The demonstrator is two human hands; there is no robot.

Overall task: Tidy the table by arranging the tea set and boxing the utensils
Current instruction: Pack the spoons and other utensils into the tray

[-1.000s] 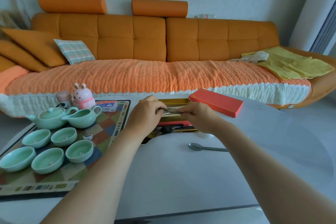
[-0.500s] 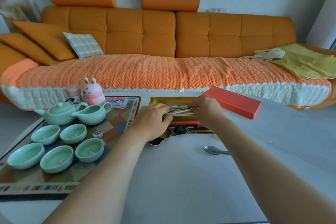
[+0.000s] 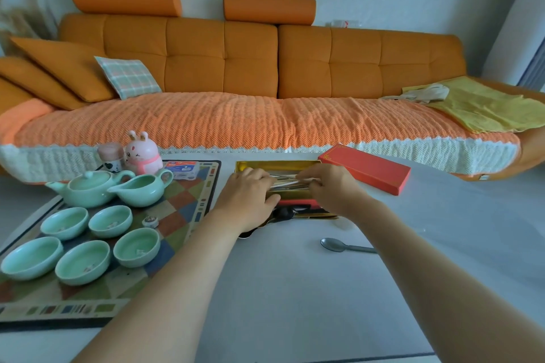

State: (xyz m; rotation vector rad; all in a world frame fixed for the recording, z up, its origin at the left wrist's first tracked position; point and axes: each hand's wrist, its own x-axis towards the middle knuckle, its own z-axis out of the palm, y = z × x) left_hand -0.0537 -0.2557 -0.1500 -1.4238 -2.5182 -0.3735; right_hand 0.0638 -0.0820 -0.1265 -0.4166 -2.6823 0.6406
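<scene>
My left hand (image 3: pixel 249 196) and my right hand (image 3: pixel 331 186) both grip a bundle of slim metal utensils (image 3: pixel 287 181) low inside the open gold-lined box (image 3: pixel 274 164). The box's red lid (image 3: pixel 365 168) lies just to its right. A loose spoon (image 3: pixel 336 244) rests on the white table near my right forearm. Another dark spoon (image 3: pixel 284 214) shows under my hands at the box's front edge. On the patterned mat (image 3: pixel 188 206) at left stand a celadon teapot (image 3: pixel 87 188), a pitcher (image 3: pixel 141 189) and several celadon cups (image 3: pixel 136 246).
A pink rabbit figure (image 3: pixel 143 153), a small jar (image 3: pixel 110 155) and a small blue-and-white pack (image 3: pixel 180 168) stand at the mat's far edge. An orange sofa (image 3: pixel 250 68) with cushions and a yellow cloth (image 3: pixel 483 106) runs behind the table.
Both hands have lowered the utensil bundle from above the box down into it. The camera view has shifted slightly; the tea set and loose spoon have stayed put.
</scene>
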